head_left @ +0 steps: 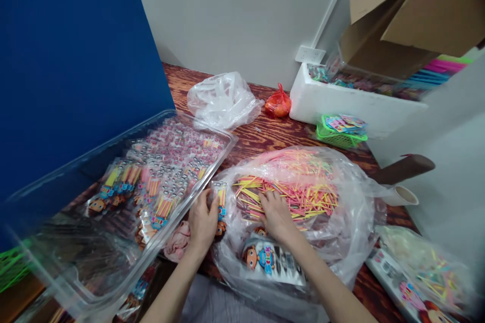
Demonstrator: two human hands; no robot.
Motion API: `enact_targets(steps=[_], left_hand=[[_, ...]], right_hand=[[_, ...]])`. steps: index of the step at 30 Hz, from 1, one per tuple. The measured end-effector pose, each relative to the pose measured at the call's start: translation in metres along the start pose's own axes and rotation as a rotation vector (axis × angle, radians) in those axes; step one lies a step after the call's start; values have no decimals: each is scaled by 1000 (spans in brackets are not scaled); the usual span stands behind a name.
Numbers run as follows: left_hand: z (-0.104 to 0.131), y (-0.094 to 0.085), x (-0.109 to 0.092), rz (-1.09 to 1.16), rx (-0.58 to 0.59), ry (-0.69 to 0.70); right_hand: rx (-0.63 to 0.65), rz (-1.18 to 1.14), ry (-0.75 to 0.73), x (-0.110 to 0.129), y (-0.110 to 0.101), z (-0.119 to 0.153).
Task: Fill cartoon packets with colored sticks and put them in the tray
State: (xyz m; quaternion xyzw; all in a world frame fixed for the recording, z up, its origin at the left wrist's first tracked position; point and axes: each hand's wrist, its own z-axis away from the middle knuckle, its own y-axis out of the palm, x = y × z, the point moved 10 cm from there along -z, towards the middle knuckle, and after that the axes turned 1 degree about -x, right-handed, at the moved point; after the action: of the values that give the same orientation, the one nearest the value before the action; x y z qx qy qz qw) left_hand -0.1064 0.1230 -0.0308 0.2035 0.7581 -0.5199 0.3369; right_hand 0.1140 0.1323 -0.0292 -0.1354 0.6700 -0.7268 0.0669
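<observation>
My left hand (202, 222) is closed, thumb and fingers pinching the edge of a small clear packet (222, 204) with a cartoon print and pink and yellow sticks inside. To its right lies a large open plastic bag (352, 202) filled with loose thin pink and yellow sticks (310, 197). Inside the bag's mouth, my right hand (276, 212) has curled fingers among the sticks, with the fingertips partly hidden. A printed "Stick" packet (265, 257) lies in the front of the bag, below my right wrist. Beside my left hand a clear plastic tub (223, 154) contains many filled packets (166, 176).
Behind the bag are a crumpled clear bag (223, 101), a red bag of round fruit (278, 103) and a green basket (333, 136). A white foam box (348, 93) and an open carton (428, 15) stand at the back right. A cardboard tube (405, 195) juts out on the right.
</observation>
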Motion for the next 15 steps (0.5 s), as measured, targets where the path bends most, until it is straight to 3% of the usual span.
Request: enact_targets(steps=[5,15], left_hand=[[14,-8,-6,24,33,79],[26,-10,-12,35,91,150]], right_hand=[[44,57,-59,2,2,-10],[-88,158,-8,-2,8,-16]])
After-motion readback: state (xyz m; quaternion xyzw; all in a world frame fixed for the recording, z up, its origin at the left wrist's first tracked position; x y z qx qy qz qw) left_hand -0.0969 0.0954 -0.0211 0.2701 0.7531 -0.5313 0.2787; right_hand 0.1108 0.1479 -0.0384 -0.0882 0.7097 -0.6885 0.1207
